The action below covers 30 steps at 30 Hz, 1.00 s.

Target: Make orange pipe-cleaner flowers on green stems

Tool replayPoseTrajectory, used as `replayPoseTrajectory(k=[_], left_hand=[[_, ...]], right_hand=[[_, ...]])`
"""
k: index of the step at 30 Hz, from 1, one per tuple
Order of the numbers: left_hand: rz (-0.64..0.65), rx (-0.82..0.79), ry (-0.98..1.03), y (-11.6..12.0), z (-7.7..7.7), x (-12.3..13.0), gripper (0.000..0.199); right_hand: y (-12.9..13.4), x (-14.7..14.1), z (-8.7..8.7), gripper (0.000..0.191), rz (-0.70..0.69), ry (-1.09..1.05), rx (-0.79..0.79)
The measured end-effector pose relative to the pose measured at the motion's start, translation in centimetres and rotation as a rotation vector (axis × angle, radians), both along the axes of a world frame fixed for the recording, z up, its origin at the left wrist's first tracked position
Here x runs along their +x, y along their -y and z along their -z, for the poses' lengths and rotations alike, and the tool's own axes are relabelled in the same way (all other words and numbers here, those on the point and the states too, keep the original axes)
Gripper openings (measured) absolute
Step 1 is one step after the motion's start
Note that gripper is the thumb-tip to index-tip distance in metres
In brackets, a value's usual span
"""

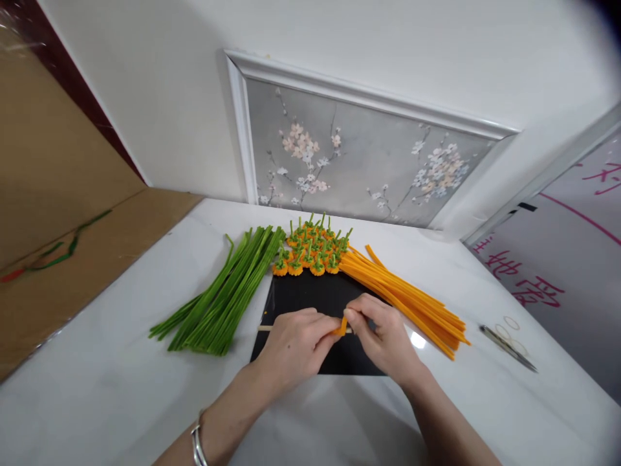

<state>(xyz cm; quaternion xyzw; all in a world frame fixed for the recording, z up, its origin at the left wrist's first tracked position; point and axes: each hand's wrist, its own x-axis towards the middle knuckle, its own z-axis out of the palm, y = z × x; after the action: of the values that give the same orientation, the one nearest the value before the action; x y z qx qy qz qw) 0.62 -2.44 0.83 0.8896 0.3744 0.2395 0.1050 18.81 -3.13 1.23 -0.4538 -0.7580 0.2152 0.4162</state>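
Between my hands is a short bent piece of orange pipe cleaner (344,325), with one end standing up. My left hand (298,340) pinches its lower part between thumb and fingers. The upper end is pinched by the fingertips of my right hand (383,333). Both hands are over a glossy black board (295,298), crossed by a thin pale strip (264,328) that my left hand partly covers. Beyond the board stand several small orange pumpkin shapes (315,259) with green stems, grouped close together.
A bundle of green pipe cleaners (228,298) lies left of the board, and orange pipe cleaners (407,298) lie to the right. Silver tweezers (509,349) rest by thin loops (507,327) on the white table (121,395). Cardboard (63,272) borders the left; a wall stands behind.
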Motion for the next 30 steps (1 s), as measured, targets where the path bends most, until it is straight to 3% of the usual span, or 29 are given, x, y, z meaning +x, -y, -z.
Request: replayPoseTrajectory(k=[6,11,16,18,21,26,30], left_hand=[[0.029,-0.012,0.098,0.2,-0.4,0.0,0.024],[-0.059,-0.069,0.228,0.3,0.0,-0.1,0.025],[-0.077,-0.262,0.385,-0.1,0.3,-0.1,0.025],[-0.092,-0.429,0.498,-0.3,0.1,-0.3,0.022],[-0.073,-0.633,0.619,-0.7,-0.5,-0.5,0.019],[-0.010,-0.743,0.675,-0.7,-1.5,-0.6,0.031],[0.032,-0.751,0.658,-0.7,-1.5,-0.6,0.032]], right_hand=[[-0.4,0.1,0.4,0.044,-0.002,-0.183,-0.317],[-0.8,-0.1,1.4,0.050,-0.073,-0.298,-0.524],[-0.4,0.2,1.9,0.045,-0.212,-0.241,-0.562],[-0.1,0.5,1.7,0.041,-0.244,-0.143,-0.495],[-0.1,1.1,1.5,0.026,-0.137,-0.030,-0.254],[-0.5,1.5,1.5,0.017,-0.052,0.103,0.273],[-0.3,1.3,1.6,0.018,-0.067,0.197,0.470]])
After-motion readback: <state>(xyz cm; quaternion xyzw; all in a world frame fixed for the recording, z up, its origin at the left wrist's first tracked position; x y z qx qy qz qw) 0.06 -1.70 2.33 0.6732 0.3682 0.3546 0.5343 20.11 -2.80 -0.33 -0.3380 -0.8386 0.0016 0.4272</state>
